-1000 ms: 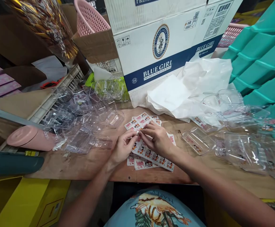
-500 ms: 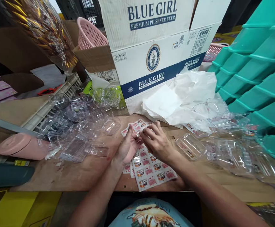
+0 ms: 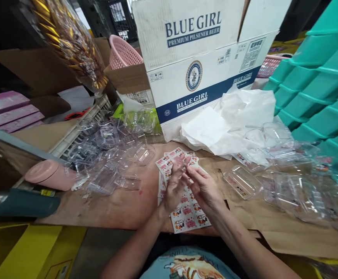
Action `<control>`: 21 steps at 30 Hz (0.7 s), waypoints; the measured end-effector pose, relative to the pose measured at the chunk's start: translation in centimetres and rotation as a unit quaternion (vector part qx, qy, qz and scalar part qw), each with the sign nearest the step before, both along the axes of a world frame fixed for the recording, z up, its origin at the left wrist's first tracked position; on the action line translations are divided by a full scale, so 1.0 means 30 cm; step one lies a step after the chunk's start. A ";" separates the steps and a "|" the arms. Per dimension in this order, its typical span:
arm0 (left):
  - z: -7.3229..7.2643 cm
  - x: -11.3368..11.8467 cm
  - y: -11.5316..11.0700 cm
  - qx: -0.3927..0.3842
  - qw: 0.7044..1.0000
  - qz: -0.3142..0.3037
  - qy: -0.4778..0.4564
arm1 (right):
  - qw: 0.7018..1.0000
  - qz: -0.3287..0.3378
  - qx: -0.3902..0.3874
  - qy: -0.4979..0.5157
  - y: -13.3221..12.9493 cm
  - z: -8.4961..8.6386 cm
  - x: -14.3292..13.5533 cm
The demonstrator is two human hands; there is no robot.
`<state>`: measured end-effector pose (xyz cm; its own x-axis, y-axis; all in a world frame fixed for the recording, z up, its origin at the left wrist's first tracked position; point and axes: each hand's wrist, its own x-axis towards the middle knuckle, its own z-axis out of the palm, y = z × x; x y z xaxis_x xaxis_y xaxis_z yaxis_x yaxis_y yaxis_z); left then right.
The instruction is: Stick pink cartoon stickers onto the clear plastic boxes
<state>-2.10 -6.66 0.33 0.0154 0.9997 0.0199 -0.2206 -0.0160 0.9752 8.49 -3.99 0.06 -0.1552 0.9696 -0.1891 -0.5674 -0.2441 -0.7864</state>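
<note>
Sheets of printed stickers (image 3: 190, 217) lie on the brown cardboard surface in front of me, partly under my hands. My left hand (image 3: 175, 186) is raised over the sheets, its palm turned toward the right and its fingertips blurred. Close against it, my right hand (image 3: 204, 188) has thumb and fingers pinched together at the left fingers. Whatever is between the fingertips is too small to make out. A clear plastic tray (image 3: 241, 182) with stickers showing in it sits just right of my hands.
Clear plastic pieces (image 3: 103, 180) are heaped at the left, near a pink tumbler (image 3: 51, 175). More clear containers (image 3: 291, 193) lie at the right. White paper (image 3: 206, 130) rests before a large beer carton (image 3: 169, 69). Teal bins (image 3: 326, 100) are stacked at the far right.
The view has shifted, so the scene sits further right. My left hand has turned more upright, and my right hand has tilted, its fingers now pointing up beside the left ones.
</note>
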 end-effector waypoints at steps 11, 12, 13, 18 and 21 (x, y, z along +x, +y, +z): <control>0.069 -0.445 0.204 0.013 0.920 0.164 0.354 | 0.948 -0.014 0.225 -0.223 -0.009 0.050 0.069; 0.066 -0.432 0.208 0.010 0.928 0.152 0.340 | 0.946 -0.008 0.232 -0.227 -0.014 0.046 0.048; 0.063 -0.406 0.201 0.010 0.935 0.137 0.326 | 0.942 -0.003 0.237 -0.238 -0.016 0.039 0.028; 0.067 -0.219 0.074 -0.071 0.997 -0.012 0.011 | 0.915 0.072 0.291 -0.272 0.037 -0.005 -0.004; 0.077 -0.167 0.028 -0.142 0.971 -0.080 -0.175 | 0.860 0.158 0.362 -0.323 0.077 0.005 0.039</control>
<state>-7.11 -5.83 2.65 0.2130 0.9511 -0.2236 -0.5160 0.3038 0.8009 9.68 -1.69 0.22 -0.5225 0.7980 0.3004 0.0490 0.3799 -0.9237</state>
